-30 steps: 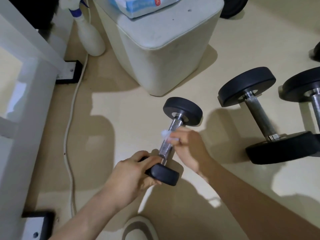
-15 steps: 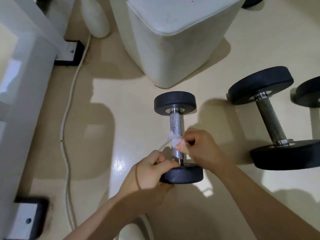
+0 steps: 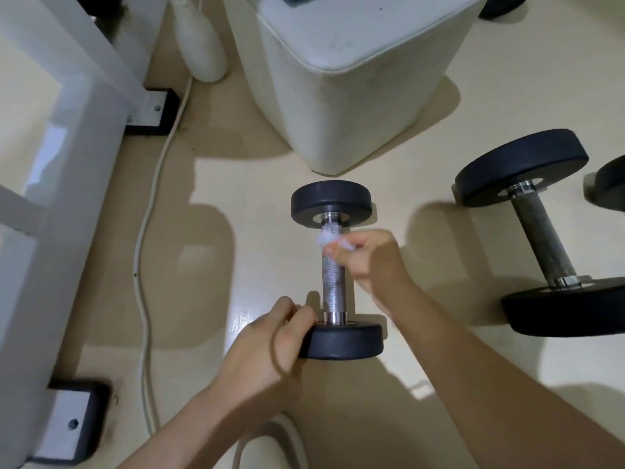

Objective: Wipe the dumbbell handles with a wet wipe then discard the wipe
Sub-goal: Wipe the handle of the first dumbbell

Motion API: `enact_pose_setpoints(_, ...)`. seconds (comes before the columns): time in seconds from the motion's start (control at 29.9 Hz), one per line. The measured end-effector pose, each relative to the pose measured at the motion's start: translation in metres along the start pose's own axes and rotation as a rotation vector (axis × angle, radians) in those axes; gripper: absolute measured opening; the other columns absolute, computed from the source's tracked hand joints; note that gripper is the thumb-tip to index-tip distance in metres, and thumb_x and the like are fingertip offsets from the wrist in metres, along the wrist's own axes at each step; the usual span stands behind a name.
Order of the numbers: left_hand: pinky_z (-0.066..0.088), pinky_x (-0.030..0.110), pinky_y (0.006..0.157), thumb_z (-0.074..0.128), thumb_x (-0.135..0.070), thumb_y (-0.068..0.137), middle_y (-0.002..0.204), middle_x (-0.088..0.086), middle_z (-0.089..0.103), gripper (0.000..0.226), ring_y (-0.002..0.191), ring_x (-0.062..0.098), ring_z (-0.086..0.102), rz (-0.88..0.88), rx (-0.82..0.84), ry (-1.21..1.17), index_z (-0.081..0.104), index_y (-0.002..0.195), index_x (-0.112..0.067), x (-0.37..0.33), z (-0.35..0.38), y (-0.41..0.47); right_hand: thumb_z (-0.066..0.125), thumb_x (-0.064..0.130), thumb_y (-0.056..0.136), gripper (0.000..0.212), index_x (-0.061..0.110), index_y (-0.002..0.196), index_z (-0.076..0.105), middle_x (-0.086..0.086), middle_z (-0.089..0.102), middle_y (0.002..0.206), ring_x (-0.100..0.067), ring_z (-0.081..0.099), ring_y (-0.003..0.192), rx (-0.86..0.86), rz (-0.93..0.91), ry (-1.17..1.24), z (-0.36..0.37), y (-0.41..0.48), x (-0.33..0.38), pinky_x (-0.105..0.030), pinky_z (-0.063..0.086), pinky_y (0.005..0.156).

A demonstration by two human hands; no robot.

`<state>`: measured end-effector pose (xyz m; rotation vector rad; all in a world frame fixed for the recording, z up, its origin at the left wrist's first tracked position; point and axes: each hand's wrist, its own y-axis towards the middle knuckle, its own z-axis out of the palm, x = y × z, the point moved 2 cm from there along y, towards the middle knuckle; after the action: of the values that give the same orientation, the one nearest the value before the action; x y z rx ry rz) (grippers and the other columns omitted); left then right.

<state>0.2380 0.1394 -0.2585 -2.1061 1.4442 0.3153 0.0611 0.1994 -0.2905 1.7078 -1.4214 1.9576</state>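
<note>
A small dumbbell (image 3: pixel 333 286) with black round ends and a knurled steel handle lies on the cream floor, its length running away from me. My left hand (image 3: pixel 270 346) grips its near black end. My right hand (image 3: pixel 368 258) pinches a crumpled white wet wipe (image 3: pixel 329 240) against the upper part of the handle, close to the far end. The lower half of the handle shows bare.
A larger dumbbell (image 3: pixel 541 231) lies to the right, with another black weight (image 3: pixel 608 187) at the frame edge. A white padded stool (image 3: pixel 355 79) stands just behind. A white spray bottle (image 3: pixel 203 45), a white cable (image 3: pixel 148 231) and a white frame (image 3: pixel 50 198) are at the left.
The dumbbell has turned from a slant to pointing straight away. My right hand with the wipe has slid from near the lower end of the handle up toward the far end.
</note>
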Motion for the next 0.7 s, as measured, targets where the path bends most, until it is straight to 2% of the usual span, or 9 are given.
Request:
enact_pose_setpoints(0.1,0.04,0.03,0.056,0.063,-0.024,0.064,0.086,-0.014,0.036,0.037,0.072,0.016,0.043,-0.013,-0.027,-0.006,0.037,0.09,-0.032,0.005,-0.004,-0.005,0.071,-0.002,0.079,0.015,0.007,0.068,0.066,0.004,0.063,0.062,-0.008,0.057,0.057,0.04,0.021,-0.085,0.003,-0.003,0.002,-0.011,0.048,0.055)
enact_pose_setpoints(0.17,0.039,0.026,0.061,0.064,-0.04,0.065,0.089,-0.015,0.037,0.036,0.08,0.012,0.043,-0.01,-0.039,-0.035,0.043,0.093,-0.033,0.003,-0.007,-0.007,0.071,-0.001,0.076,0.021,0.011,0.06,0.069,0.003,0.069,0.062,-0.01,0.063,0.06,0.213,0.018,-0.237,0.002,-0.032,-0.01,-0.02,0.051,0.061)
enact_pose_setpoints(0.2,0.04,0.024,0.063,0.064,-0.045,0.066,0.09,-0.015,0.039,0.036,0.081,0.01,0.042,-0.009,-0.043,-0.056,0.047,0.096,-0.034,0.001,-0.007,-0.007,0.073,0.004,0.075,0.014,0.009,0.062,0.071,-0.001,0.07,0.066,-0.014,0.062,0.062,0.243,0.028,-0.294,0.004,-0.041,-0.012,-0.026,0.05,0.063)
enact_pose_setpoints(0.27,0.042,0.025,0.063,0.063,-0.051,0.066,0.09,-0.015,0.041,0.036,0.079,0.008,0.043,0.004,-0.051,-0.059,0.052,0.096,-0.034,-0.001,-0.009,-0.006,0.075,0.009,0.075,0.015,0.0,0.065,0.067,-0.003,0.063,0.066,-0.015,0.053,0.062,0.116,0.035,-0.233,0.007,-0.022,-0.004,-0.026,0.043,0.06)
enact_pose_setpoints(0.37,0.047,0.027,0.062,0.065,-0.057,0.064,0.087,-0.015,0.045,0.037,0.075,0.007,0.049,-0.008,-0.078,-0.104,0.058,0.09,-0.032,0.006,-0.012,-0.007,0.077,0.009,0.076,0.017,0.016,0.065,0.066,0.005,0.061,0.066,-0.012,0.056,0.065,0.012,0.106,-0.058,0.016,0.01,0.02,-0.021,0.044,0.063)
enact_pose_setpoints(0.47,0.047,0.027,0.063,0.065,-0.06,0.065,0.085,-0.012,0.048,0.04,0.073,0.01,0.052,-0.006,-0.07,-0.101,0.061,0.088,-0.027,0.012,-0.015,-0.008,0.073,-0.008,0.066,0.014,-0.002,0.067,0.06,-0.001,0.065,0.059,-0.012,0.06,0.055,0.207,0.247,0.058,0.016,-0.017,0.004,-0.023,0.049,0.06)
enact_pose_setpoints(0.53,0.045,0.024,0.063,0.064,-0.06,0.065,0.084,-0.012,0.05,0.042,0.074,0.01,0.053,0.026,-0.083,-0.083,0.063,0.09,-0.026,0.012,-0.015,-0.007,0.067,-0.01,0.074,0.006,-0.012,0.077,0.062,-0.009,0.066,0.066,-0.014,0.06,0.06,0.298,0.279,-0.04,0.014,-0.031,-0.005,-0.025,0.052,0.063)
enact_pose_setpoints(0.64,0.048,0.027,0.067,0.06,-0.068,0.064,0.087,-0.015,0.05,0.047,0.077,0.008,0.054,0.011,-0.06,-0.102,0.061,0.093,-0.031,0.013,-0.014,-0.006,0.073,0.008,0.078,0.016,-0.002,0.091,0.071,0.001,0.061,0.057,-0.007,0.051,0.05,0.044,0.196,-0.026,0.007,0.012,0.015,-0.015,0.042,0.051)
enact_pose_setpoints(0.7,0.049,0.029,0.069,0.054,-0.074,0.067,0.089,-0.014,0.05,0.05,0.078,0.006,0.054,-0.021,-0.046,-0.125,0.06,0.096,-0.033,0.017,-0.013,-0.007,0.073,0.01,0.079,0.013,0.003,0.09,0.071,0.01,0.057,0.045,-0.002,0.048,0.04,0.031,0.222,0.012,0.008,0.022,0.022,-0.011,0.036,0.043)
